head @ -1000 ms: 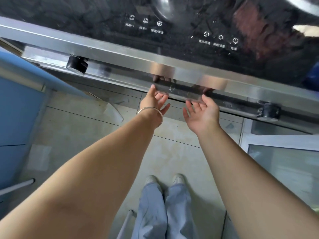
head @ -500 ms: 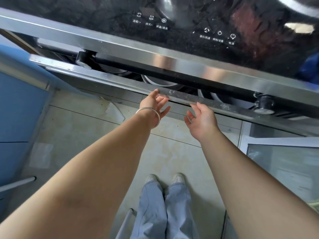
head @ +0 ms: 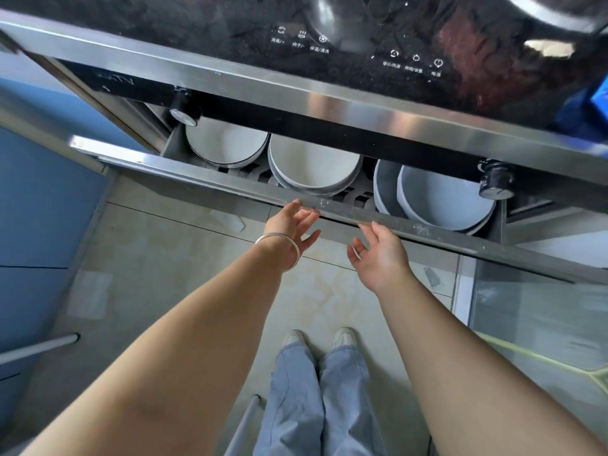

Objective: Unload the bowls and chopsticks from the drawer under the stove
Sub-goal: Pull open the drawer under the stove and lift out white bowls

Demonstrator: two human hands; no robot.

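Note:
The drawer under the stove stands partly pulled out, its grey front rail (head: 197, 179) running across the view. Inside sit a white bowl with a dark rim (head: 227, 143) at the left, a stack of white bowls (head: 312, 166) in the middle and nested pale blue-grey bowls (head: 441, 199) at the right. No chopsticks show. My left hand (head: 289, 228), a silver bangle on its wrist, has its fingertips on the rail's underside, fingers spread. My right hand (head: 378, 251) touches the rail with its fingertips just to the right, palm up.
The black glass stove top (head: 362, 34) with a steel edge overhangs the drawer. Two black knobs (head: 184, 113) (head: 496, 185) hang over the drawer's ends. A blue cabinet (head: 39, 199) stands at the left and a glass door (head: 533, 317) at the right. My feet (head: 319, 337) are on the tiled floor.
The drawer has slid out towards me from shut, uncovering the bowls. Both hands have come back with the front rail.

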